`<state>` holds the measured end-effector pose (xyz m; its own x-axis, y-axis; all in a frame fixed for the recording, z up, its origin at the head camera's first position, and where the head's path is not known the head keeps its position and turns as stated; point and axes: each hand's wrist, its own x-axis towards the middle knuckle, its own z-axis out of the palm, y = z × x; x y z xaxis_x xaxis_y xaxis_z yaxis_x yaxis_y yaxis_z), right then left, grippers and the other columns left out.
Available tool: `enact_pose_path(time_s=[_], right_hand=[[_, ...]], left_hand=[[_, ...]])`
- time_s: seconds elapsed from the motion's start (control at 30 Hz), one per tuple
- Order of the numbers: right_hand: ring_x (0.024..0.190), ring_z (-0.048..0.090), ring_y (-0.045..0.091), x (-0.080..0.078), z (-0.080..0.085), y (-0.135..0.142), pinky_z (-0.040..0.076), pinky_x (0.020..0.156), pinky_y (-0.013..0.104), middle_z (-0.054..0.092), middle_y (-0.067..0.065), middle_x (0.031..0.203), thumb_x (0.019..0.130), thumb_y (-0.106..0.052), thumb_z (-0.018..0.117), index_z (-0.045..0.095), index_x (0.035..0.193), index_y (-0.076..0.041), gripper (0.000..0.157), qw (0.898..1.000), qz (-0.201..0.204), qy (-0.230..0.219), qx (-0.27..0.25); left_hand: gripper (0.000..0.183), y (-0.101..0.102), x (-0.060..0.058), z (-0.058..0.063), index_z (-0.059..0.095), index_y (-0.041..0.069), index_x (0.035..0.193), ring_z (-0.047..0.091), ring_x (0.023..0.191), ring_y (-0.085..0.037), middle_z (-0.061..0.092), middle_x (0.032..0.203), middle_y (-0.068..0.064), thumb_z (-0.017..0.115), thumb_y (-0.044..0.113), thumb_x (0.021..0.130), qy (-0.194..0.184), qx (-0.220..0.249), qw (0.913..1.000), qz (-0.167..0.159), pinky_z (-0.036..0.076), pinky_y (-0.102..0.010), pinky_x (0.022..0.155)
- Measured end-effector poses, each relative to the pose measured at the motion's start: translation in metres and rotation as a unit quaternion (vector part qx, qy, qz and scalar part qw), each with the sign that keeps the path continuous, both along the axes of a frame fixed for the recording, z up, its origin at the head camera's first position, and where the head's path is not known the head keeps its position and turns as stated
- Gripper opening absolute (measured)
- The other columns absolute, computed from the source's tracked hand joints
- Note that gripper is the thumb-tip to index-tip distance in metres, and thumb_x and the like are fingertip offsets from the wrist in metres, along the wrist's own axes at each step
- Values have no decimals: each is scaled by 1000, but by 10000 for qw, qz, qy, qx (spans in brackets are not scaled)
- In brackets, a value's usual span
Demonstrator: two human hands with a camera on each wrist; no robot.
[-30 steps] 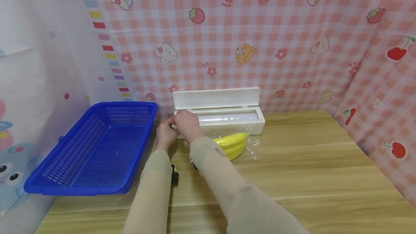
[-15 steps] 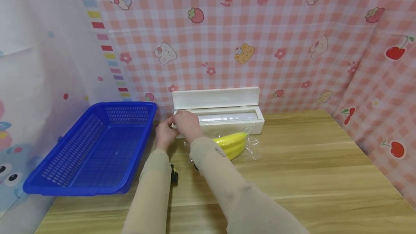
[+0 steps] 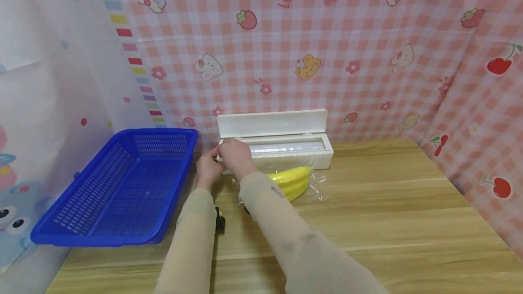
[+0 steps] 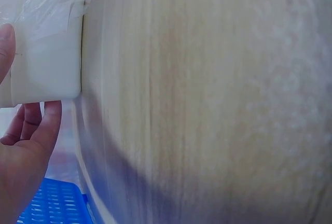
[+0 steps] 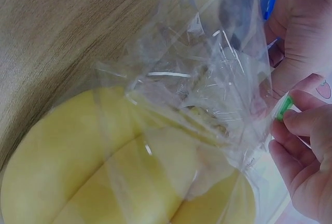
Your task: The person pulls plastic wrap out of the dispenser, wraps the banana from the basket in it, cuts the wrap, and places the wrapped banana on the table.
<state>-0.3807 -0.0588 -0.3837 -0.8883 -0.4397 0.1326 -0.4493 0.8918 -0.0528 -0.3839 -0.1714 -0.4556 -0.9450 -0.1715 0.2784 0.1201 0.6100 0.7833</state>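
At far left, a blue basket (image 3: 98, 240) is set on the bench (image 3: 392, 221). Beside it, the left end of a white box (image 3: 278, 163) is gripped by the left hand (image 3: 208, 168). A small green piece (image 5: 285, 108) is pinched by the right hand (image 3: 235, 155). The lid (image 3: 271, 124) is raised; a pale roll (image 3: 286, 148) is exposed inside. Yellow bananas (image 3: 295, 183), covered in clear film (image 3: 318, 186), are positioned before the box.

Bananas (image 3: 295, 184) are yellow, box (image 3: 286, 162) white, basket (image 3: 102, 238) blue, backdrop (image 3: 269, 44) pink-checked.
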Motion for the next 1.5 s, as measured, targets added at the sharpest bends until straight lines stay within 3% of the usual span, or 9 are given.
enact_pose_path(time_s=[0.67, 0.93, 1.5], right_hand=[[94, 63, 15, 1, -1, 2, 55, 75, 30, 67, -3, 107, 94, -17, 65, 76, 103, -23, 15, 10000, -33, -23, 51], [91, 63, 15, 0, -1, 3, 55, 74, 30, 67, -3, 105, 93, -17, 65, 75, 99, -22, 14, 10000, -52, -18, -58], [93, 63, 15, -3, 2, 6, 55, 73, 32, 68, -5, 105, 92, -17, 65, 75, 99, -23, 14, 10000, -86, -40, 7]], left_hand=[[51, 1, 4, 1, 71, 7, 120, 64, 79, -29, 73, 98, -17, 83, 8, 71, -28, 36, 9999, -155, 50, -31, 69], [56, -1, 4, 1, 69, 7, 124, 66, 80, -29, 73, 98, -18, 84, 10, 70, 29, 1, 9998, -176, 52, -35, 72], [56, -1, 2, 2, 70, 10, 125, 65, 83, -27, 73, 101, -16, 86, 13, 71, -20, 102, 9997, -202, 50, -32, 72]])
